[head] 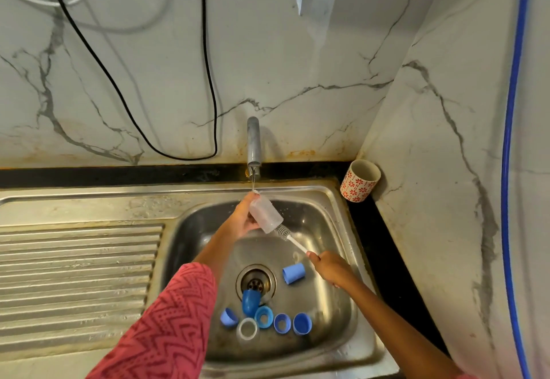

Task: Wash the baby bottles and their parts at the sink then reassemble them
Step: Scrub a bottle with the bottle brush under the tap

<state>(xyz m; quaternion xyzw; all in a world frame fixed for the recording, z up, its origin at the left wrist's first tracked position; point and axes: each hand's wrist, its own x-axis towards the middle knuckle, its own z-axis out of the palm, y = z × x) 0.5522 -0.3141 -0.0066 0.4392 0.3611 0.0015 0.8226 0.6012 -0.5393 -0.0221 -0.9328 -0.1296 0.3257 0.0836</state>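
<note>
Scrubbing step, judged. Left grip point(242, 220) holding bottle point(265, 214) tilted under tap point(253, 146); right grip point(329, 267) closed round brush point(290, 238) handle, bristles at bottle mouth. Next: rinse, then the caps point(293, 273) below both grips in sink point(330, 200).

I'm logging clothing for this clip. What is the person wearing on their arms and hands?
The left arm has a loose red-pink sleeve with a darker zigzag pattern, ending above the forearm. The right arm is mostly bare. Both hands, left and right, are ungloved, with no visible jewellery.
</note>
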